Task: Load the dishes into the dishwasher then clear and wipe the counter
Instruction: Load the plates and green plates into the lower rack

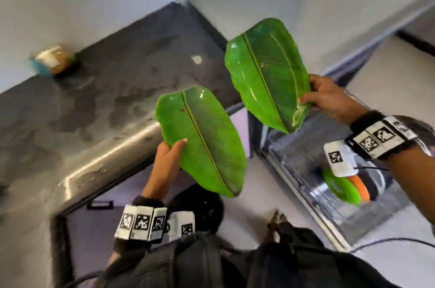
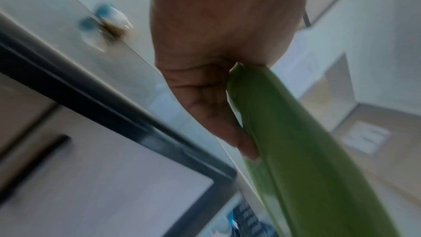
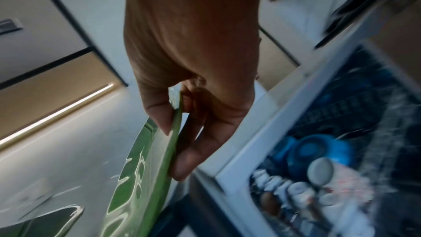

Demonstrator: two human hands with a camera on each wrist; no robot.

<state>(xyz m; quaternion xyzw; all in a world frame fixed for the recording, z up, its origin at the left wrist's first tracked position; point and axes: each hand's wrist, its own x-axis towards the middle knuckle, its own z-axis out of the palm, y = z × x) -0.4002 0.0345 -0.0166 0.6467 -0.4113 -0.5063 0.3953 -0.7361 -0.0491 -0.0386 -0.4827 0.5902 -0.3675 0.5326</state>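
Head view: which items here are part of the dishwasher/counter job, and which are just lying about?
Job:
- green leaf-shaped plate, gripped by the left hand
- second green leaf-shaped plate, gripped by the right hand
- open dishwasher, round green and orange dishes inside
- dark grey stone counter

Lying about:
- blurred blue-and-brown container at the counter's back
- black cable on the floor
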